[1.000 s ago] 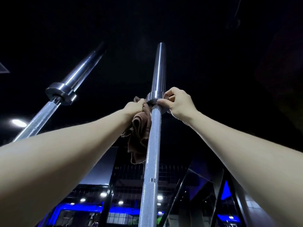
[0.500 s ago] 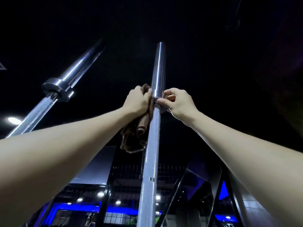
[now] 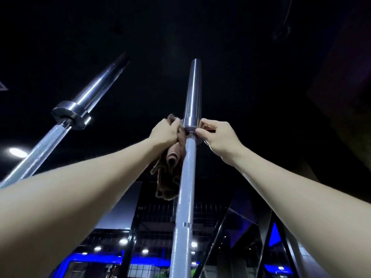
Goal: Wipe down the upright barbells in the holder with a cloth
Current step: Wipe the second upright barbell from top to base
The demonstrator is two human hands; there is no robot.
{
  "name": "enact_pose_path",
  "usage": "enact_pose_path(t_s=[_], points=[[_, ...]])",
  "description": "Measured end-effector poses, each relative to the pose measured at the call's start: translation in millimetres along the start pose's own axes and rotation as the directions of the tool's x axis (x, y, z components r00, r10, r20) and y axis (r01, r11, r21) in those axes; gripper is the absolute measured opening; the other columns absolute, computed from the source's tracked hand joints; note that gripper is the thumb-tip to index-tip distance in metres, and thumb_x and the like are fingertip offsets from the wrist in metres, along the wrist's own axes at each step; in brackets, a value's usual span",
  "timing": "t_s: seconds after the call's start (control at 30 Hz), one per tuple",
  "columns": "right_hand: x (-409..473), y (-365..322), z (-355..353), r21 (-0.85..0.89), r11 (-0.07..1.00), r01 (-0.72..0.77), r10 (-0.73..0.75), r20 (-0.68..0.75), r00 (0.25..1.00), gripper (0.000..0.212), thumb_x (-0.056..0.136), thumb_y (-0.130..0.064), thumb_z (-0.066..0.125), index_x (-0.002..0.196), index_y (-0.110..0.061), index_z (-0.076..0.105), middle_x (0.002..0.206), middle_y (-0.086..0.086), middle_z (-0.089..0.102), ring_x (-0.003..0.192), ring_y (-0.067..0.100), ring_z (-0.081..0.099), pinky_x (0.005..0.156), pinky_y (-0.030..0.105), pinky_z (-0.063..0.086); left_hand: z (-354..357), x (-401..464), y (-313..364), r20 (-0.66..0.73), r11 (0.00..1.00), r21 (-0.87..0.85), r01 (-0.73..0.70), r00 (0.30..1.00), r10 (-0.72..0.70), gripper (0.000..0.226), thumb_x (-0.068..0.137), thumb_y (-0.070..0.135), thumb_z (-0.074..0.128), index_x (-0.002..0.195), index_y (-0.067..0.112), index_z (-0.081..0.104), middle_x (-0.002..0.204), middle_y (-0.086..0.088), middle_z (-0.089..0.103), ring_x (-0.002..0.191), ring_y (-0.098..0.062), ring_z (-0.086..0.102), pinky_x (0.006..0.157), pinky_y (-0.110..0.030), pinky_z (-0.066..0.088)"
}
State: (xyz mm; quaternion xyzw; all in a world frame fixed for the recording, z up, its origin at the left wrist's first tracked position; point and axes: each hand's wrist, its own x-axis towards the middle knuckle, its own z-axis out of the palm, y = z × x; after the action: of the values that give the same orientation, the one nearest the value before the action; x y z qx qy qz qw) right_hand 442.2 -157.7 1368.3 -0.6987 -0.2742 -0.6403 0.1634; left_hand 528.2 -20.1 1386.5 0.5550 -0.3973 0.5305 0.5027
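I look steeply up along an upright steel barbell (image 3: 185, 177) with a knurled shaft and a smooth sleeve above its collar. My left hand (image 3: 163, 132) grips a brown cloth (image 3: 168, 171) and holds it against the left side of the collar; the rest of the cloth hangs down beside the shaft. My right hand (image 3: 217, 135) pinches the collar's right edge with fingertips and thumb. A second barbell (image 3: 66, 121) leans away at the upper left, untouched. The holder is out of view.
Dark ceiling fills the upper view. Black rack frames (image 3: 267, 237) and a wire grid (image 3: 156, 215) stand behind the bars, with blue-lit panels and small ceiling lights below. A bright lamp (image 3: 17, 152) glows at the far left.
My left hand with the cloth rose from just under the collar to the collar's left side. The right hand stayed on the collar's right edge.
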Motion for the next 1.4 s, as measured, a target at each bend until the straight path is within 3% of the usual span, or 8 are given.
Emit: enact_pose_path(t_s=[0.17,0.3,0.43,0.67,0.87,1.0,1.2,1.4], points=[[-12,13,-1,0.065,0.983,-0.174,0.172,0.042,0.984,0.019,0.093,-0.008,0.052,0.099,0.003,0.067,0.059,-0.013,0.043,0.047,-0.001,0.035,0.055,0.019,0.029,7,-16,-18,0.089,0.966,-0.168,0.198,0.979,-0.185,0.041,0.098,0.034,0.043,0.107,-0.001,0.063,0.106,-0.013,0.065,0.093,-0.024,0.059,0.074,-0.025,0.038],[-13,-10,-4,-0.098,0.994,-0.056,0.052,-0.041,0.998,0.024,0.088,-0.001,0.047,0.091,-0.012,0.069,0.078,-0.007,0.061,0.072,0.012,0.053,0.069,0.027,0.042,-12,-5,16,-0.19,0.992,-0.081,-0.1,0.978,0.083,0.04,0.098,0.035,0.044,0.111,0.001,0.061,0.106,-0.011,0.064,0.097,-0.022,0.059,0.071,-0.019,0.033],[-6,-31,-5,-0.296,0.955,-0.013,0.018,0.013,1.0,0.017,0.079,0.0,0.045,0.078,-0.008,0.06,0.079,0.007,0.063,0.075,0.022,0.053,0.068,0.032,0.043,-10,-4,44,-0.177,0.958,0.01,-0.285,0.943,0.282,0.028,0.096,0.037,0.048,0.093,0.009,0.054,0.09,-0.005,0.056,0.068,-0.01,0.05,0.052,-0.016,0.031],[-13,-30,-6,-0.186,0.977,-0.102,0.122,0.099,0.988,0.024,0.076,0.005,0.046,0.067,-0.017,0.049,0.07,-0.001,0.051,0.067,0.016,0.045,0.062,0.027,0.036,-1,-5,8,-0.003,0.996,0.052,0.068,0.998,-0.068,0.048,0.101,0.036,0.035,0.115,-0.003,0.058,0.117,-0.022,0.06,0.11,-0.034,0.055,0.079,-0.028,0.036],[-11,-30,1,-0.127,0.981,-0.148,0.161,0.101,0.982,0.014,0.075,0.006,0.045,0.078,-0.005,0.053,0.07,0.0,0.048,0.07,0.018,0.044,0.063,0.027,0.035,-14,-15,31,-0.052,0.951,-0.034,-0.307,0.951,0.305,0.026,0.096,0.037,0.048,0.094,0.014,0.06,0.106,-0.012,0.055,0.089,-0.013,0.052,0.076,-0.021,0.042],[-20,-34,3,-0.082,0.987,-0.135,0.144,0.116,0.983,0.026,0.076,0.01,0.042,0.09,-0.004,0.059,0.08,-0.004,0.053,0.084,0.015,0.049,0.069,0.023,0.038,-9,-20,24,-0.066,0.991,-0.044,-0.128,0.99,0.125,0.027,0.094,0.04,0.053,0.111,0.02,0.061,0.111,-0.003,0.036,0.107,-0.019,0.04,0.091,-0.026,0.035],[-29,-36,-5,-0.127,0.976,-0.178,0.199,0.175,0.964,0.047,0.083,0.012,0.04,0.127,0.001,0.053,0.137,0.014,0.051,0.129,0.027,0.046,0.101,0.03,0.037,-19,-34,9,-0.031,0.999,-0.026,-0.047,0.998,0.046,0.027,0.092,0.032,0.06,0.108,0.01,0.064,0.094,0.0,0.058,0.087,-0.014,0.054,0.065,-0.013,0.031],[-29,-39,-2,-0.169,0.962,-0.216,0.24,0.134,0.961,0.039,0.076,0.005,0.044,0.11,0.0,0.062,0.119,0.016,0.063,0.104,0.026,0.06,0.083,0.034,0.048,-21,-57,24,-0.14,0.957,-0.104,-0.271,0.957,0.256,0.029,0.08,0.027,0.075,0.096,0.012,0.055,0.085,0.0,0.057,0.076,-0.01,0.054,0.061,-0.005,0.038]])
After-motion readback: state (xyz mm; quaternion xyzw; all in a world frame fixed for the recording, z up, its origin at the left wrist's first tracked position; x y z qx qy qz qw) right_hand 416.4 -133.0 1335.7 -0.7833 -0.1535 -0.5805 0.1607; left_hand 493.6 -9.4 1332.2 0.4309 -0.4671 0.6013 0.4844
